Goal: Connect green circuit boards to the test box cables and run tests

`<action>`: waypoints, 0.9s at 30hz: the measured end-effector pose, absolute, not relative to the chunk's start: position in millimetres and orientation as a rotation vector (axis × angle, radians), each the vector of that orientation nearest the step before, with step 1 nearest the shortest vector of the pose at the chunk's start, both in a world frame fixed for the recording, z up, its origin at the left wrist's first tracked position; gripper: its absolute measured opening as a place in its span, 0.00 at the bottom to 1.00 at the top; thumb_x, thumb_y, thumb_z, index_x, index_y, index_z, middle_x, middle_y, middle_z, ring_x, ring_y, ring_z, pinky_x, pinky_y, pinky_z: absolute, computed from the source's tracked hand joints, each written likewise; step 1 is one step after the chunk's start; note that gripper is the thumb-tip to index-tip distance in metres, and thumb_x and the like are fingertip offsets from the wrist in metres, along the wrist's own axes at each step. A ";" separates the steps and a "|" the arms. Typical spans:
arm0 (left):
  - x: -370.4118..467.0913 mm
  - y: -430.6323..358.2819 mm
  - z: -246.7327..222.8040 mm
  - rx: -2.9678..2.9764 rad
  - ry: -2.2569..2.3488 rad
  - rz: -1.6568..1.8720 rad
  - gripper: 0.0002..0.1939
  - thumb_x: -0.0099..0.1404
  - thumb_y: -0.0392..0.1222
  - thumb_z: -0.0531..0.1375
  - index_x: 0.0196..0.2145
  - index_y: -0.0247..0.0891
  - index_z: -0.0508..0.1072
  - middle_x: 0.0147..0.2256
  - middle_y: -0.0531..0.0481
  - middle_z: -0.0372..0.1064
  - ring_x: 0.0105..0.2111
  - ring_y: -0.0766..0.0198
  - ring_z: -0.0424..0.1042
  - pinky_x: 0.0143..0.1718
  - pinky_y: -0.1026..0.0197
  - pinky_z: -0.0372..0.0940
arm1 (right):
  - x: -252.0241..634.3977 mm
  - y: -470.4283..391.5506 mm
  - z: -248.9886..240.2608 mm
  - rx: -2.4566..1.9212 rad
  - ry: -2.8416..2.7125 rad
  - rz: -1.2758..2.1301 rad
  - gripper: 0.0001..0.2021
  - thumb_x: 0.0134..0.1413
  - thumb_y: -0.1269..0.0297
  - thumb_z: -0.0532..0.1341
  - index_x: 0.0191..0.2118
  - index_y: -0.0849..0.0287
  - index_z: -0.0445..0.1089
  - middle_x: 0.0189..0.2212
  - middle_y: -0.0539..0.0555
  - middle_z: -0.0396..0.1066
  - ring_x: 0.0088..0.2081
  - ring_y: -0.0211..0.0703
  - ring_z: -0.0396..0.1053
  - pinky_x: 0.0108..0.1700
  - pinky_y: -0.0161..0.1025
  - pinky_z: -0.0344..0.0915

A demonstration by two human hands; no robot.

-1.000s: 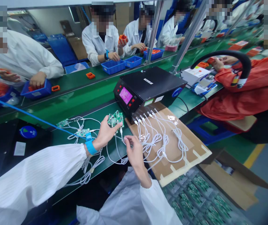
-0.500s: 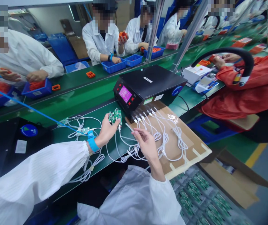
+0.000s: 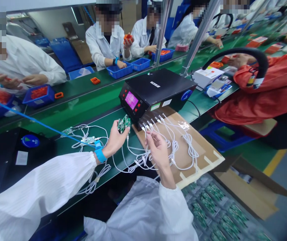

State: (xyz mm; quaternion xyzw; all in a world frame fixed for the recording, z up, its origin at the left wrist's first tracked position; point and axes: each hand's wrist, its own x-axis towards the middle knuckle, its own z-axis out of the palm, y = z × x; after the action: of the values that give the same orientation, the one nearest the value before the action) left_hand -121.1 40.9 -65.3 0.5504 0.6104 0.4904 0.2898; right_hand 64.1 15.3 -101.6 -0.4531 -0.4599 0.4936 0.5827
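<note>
My left hand (image 3: 115, 139) is closed around green circuit boards (image 3: 123, 124), held up over the bench near the front of a black test box (image 3: 162, 83). A white cable (image 3: 127, 142) hangs from the lower edge of the boards. My right hand (image 3: 158, 150) has its fingers pinched together just below the row of white plugs (image 3: 151, 126) on the box's front. Whatever sits between those fingertips is hidden. White cables (image 3: 175, 147) lie in loops around it on a brown cardboard sheet (image 3: 203, 152). The box's pink screen (image 3: 131, 100) is lit.
More boards with cables (image 3: 88, 140) lie left of my wrist, near a second black box (image 3: 28, 160). A blue cord (image 3: 33, 118) runs to my wrist strap. Trays of boards (image 3: 208, 201) stand below right. Co-workers sit across the green conveyor (image 3: 83, 107); one in red (image 3: 266, 87) is at right.
My right hand has moved slightly up toward the plugs. The pale stick that jutted from its fingers no longer shows clearly. My left hand still holds the boards in nearly the same place.
</note>
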 end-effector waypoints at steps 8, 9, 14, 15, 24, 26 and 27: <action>-105.7 27.1 -72.9 1.657 1.465 1.155 0.15 0.70 0.43 0.62 0.52 0.39 0.65 0.46 0.46 0.72 0.46 0.57 0.74 0.50 0.53 0.67 | 31.6 19.2 -106.7 -1.187 -1.180 0.945 0.24 0.65 0.50 0.62 0.60 0.58 0.75 0.38 0.56 0.81 0.34 0.45 0.74 0.41 0.45 0.73; -105.1 26.3 -73.5 1.660 1.460 1.140 0.16 0.70 0.44 0.62 0.52 0.39 0.65 0.47 0.45 0.72 0.47 0.57 0.73 0.51 0.53 0.67 | 30.6 18.5 -105.6 -1.183 -1.183 0.921 0.23 0.66 0.51 0.62 0.60 0.57 0.75 0.39 0.56 0.81 0.34 0.45 0.75 0.42 0.45 0.74; -105.2 24.5 -76.4 1.626 1.442 1.119 0.17 0.70 0.44 0.63 0.52 0.39 0.65 0.49 0.42 0.72 0.49 0.54 0.73 0.52 0.52 0.66 | 29.6 14.4 -100.5 -1.193 -1.156 0.725 0.17 0.69 0.53 0.60 0.51 0.55 0.80 0.47 0.59 0.79 0.44 0.48 0.77 0.49 0.47 0.73; -105.2 24.2 -76.7 1.620 1.437 1.120 0.16 0.70 0.44 0.63 0.52 0.39 0.66 0.49 0.42 0.73 0.49 0.54 0.73 0.52 0.53 0.66 | 29.4 14.3 -100.0 -1.197 -1.138 0.707 0.16 0.69 0.53 0.60 0.50 0.55 0.80 0.46 0.59 0.79 0.45 0.49 0.77 0.50 0.47 0.73; -98.5 17.6 -69.4 1.692 1.421 1.090 0.15 0.71 0.41 0.61 0.53 0.41 0.65 0.50 0.45 0.72 0.50 0.56 0.73 0.55 0.53 0.65 | 25.6 22.8 -102.6 -1.164 -1.016 0.768 0.15 0.65 0.52 0.64 0.45 0.57 0.81 0.41 0.58 0.78 0.43 0.47 0.77 0.47 0.44 0.73; -98.7 17.3 -69.9 1.722 1.424 1.091 0.15 0.71 0.41 0.61 0.54 0.41 0.65 0.52 0.44 0.71 0.52 0.56 0.72 0.57 0.52 0.64 | 25.5 24.1 -104.7 -1.170 -1.001 0.783 0.16 0.64 0.51 0.64 0.46 0.58 0.81 0.41 0.58 0.77 0.42 0.46 0.77 0.46 0.44 0.74; -99.1 17.6 -70.6 1.734 1.425 1.096 0.15 0.71 0.41 0.61 0.54 0.41 0.65 0.52 0.43 0.71 0.53 0.55 0.72 0.57 0.52 0.63 | 25.6 24.7 -105.8 -1.169 -0.999 0.788 0.16 0.64 0.51 0.64 0.46 0.58 0.81 0.41 0.58 0.77 0.41 0.46 0.77 0.46 0.43 0.74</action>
State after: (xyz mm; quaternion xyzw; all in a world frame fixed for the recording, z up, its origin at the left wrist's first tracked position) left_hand -99.1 17.6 -70.6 0.6585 0.5413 0.4162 0.3164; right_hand 25.6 24.7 -105.8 -0.5144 -0.4396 0.3470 0.6495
